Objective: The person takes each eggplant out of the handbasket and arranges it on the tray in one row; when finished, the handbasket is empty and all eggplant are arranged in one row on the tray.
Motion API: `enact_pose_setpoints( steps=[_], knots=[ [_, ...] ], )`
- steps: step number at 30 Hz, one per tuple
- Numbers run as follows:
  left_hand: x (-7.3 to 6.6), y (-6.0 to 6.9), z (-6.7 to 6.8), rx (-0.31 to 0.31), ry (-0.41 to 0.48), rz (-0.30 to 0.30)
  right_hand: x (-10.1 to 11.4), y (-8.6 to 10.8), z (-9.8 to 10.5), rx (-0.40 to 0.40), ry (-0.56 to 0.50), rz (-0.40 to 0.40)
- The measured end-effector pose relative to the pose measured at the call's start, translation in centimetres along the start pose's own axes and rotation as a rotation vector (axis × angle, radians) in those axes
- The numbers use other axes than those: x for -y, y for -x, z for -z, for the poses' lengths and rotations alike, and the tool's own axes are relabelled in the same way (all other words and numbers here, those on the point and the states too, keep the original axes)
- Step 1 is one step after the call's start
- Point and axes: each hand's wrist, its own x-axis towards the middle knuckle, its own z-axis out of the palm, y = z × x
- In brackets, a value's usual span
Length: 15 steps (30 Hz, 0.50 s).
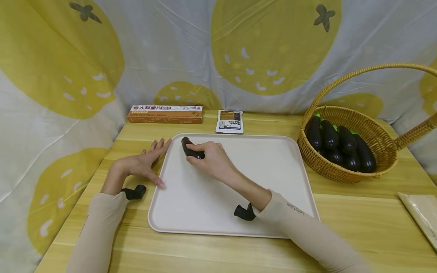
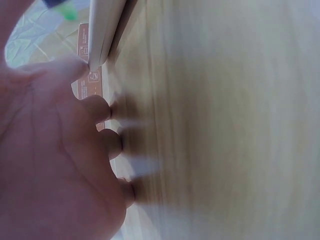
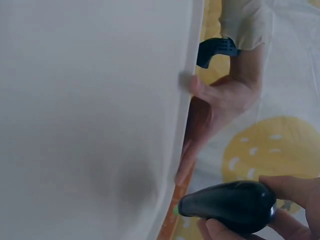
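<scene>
My right hand [image 1: 214, 159] pinches a small dark eggplant [image 1: 188, 148] by its thick end, over the upper left part of a white tray [image 1: 266, 167]. In the right wrist view, thumb and fingers hold that eggplant [image 3: 225, 204], its narrow end with a bit of green pointing left. Spread fingers of my left hand [image 1: 140, 163] touch the tray's left rim, thumb at the rim's near part. In the left wrist view the fingertips of that hand [image 2: 55, 150] meet the wooden table beside the tray's edge.
A wicker basket [image 1: 385, 167] with a tall handle stands at the right, holding several eggplants [image 1: 347, 140]. Behind the tray lie an orange pasta box [image 1: 164, 115] and a small sachet [image 1: 230, 122]. A plastic-wrapped packet [image 1: 421, 214] lies at the right edge. Patterned cloth hangs behind.
</scene>
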Motion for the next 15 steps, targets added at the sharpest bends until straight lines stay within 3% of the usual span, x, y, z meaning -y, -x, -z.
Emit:
enact_pose_setpoints(
  steps=[10,15],
  knots=[
    [-0.1,-0.1,0.0,0.007,0.008,0.022,-0.3,-2.4,-3.1,0.007,-0.037,-0.028],
    [-0.3,0.0,0.0,0.016,0.003,0.022,-0.1,-2.8,-4.0,0.06,0.002,-0.042]
  ],
)
